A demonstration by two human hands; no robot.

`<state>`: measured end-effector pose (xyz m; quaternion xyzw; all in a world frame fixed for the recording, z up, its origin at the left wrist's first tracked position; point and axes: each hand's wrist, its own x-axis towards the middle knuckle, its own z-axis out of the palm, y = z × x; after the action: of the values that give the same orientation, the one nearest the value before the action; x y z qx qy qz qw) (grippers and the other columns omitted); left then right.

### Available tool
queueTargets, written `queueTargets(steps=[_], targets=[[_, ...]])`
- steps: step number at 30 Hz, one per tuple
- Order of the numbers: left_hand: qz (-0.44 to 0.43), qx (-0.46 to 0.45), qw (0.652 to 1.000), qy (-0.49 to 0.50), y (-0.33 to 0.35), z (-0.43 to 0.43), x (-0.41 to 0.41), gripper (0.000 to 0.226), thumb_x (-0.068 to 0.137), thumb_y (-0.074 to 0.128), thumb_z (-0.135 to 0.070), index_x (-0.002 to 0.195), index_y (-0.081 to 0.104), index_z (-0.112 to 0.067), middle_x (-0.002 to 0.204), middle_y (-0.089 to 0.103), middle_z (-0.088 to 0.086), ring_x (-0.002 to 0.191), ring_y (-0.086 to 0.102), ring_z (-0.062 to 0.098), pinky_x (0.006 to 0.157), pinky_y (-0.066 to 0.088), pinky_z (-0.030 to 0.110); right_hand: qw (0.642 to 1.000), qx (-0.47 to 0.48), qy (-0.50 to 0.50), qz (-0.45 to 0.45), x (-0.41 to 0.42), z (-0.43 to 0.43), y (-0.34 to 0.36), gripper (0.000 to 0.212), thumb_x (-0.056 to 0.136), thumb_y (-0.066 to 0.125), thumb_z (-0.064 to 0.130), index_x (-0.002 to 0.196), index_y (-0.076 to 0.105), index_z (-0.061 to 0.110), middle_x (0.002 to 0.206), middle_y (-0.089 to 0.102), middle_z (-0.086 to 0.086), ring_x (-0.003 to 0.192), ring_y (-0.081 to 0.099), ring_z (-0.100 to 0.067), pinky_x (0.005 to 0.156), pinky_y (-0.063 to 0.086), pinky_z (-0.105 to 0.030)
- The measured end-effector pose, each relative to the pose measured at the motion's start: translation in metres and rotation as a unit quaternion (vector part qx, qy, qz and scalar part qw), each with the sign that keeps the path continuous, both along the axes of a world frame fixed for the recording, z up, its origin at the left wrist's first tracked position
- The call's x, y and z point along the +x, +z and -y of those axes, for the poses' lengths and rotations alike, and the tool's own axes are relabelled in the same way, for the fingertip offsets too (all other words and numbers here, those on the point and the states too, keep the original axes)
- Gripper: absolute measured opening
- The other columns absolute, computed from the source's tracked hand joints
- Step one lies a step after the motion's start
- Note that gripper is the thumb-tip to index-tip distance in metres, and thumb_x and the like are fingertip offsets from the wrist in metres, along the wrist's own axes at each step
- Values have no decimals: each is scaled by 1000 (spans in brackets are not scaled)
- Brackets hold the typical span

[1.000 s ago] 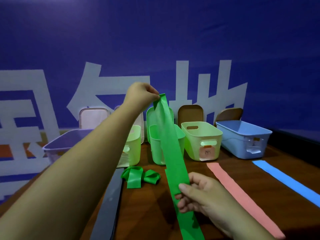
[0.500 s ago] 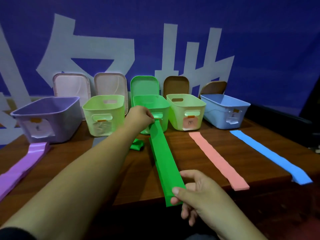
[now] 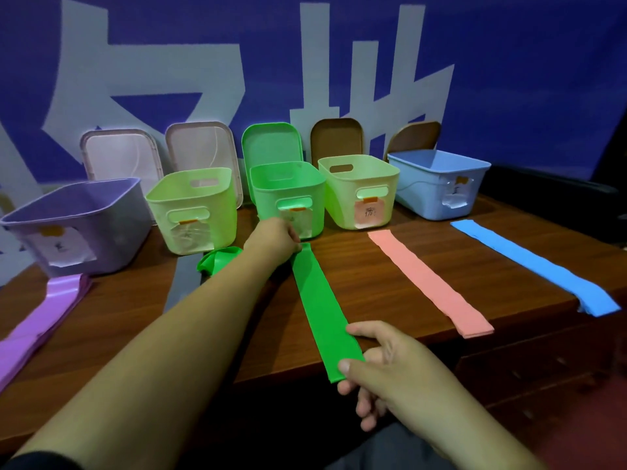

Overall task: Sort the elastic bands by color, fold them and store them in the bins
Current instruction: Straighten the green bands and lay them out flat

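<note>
Five bins line the back of the wooden table (image 3: 390, 283). Stretched flat before the green bin (image 3: 288, 198) (its lid propped behind), the green band (image 3: 319, 307) runs between both hands: left hand (image 3: 273, 242) pinches its far end, right hand (image 3: 383, 364) pinches its near end at the table's edge.

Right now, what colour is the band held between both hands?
Bright green band, left hand at its far end, right hand at its near end. Head view.

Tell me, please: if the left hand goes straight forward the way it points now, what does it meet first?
Most likely the front wall of the bright green plastic bin, directly beyond the left hand; the gap looks small, though depth is unclear.
</note>
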<state>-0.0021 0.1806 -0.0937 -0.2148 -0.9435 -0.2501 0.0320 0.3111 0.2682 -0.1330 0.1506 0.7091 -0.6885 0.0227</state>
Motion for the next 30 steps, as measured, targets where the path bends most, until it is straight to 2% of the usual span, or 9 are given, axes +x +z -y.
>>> queueTargets(steps=[12, 18, 25, 30], targets=[[23, 18, 1000, 9, -5, -4, -1, 10, 93, 79, -29, 89, 75, -21, 91, 70, 0, 89, 64, 17, 87, 59, 40, 1000, 6, -6, -9, 3, 0, 0, 58, 101, 72, 12, 151, 45, 25, 90, 81, -11, 61, 66, -21, 58, 60, -38], [43, 20, 999, 17, -6, -5, -2, 14, 94, 77, -29, 96, 75, -15, 93, 70, 4, 85, 62, 16, 82, 57, 38, 1000, 8, -22, -20, 3, -2, -6, 53, 102, 71, 13, 147, 48, 28, 91, 80, -11, 61, 67, -21, 61, 59, -39], [39, 21, 999, 17, -6, -5, 0, 6, 92, 78, -26, 90, 76, -21, 93, 71, 1, 91, 65, 19, 86, 58, 39, 999, 22, -24, -18, 2, 0, -8, 53, 101, 71, 14, 146, 48, 29, 90, 80, -9, 59, 67, -21, 60, 60, -39], [36, 35, 999, 23, -8, -3, -1, 11, 90, 81, -26, 81, 75, -25, 89, 72, -2, 88, 67, 18, 84, 61, 40, 998, 50, -22, -22, 2, 3, -7, 53, 101, 72, 15, 145, 47, 31, 90, 81, -7, 60, 68, -22, 62, 62, -42]])
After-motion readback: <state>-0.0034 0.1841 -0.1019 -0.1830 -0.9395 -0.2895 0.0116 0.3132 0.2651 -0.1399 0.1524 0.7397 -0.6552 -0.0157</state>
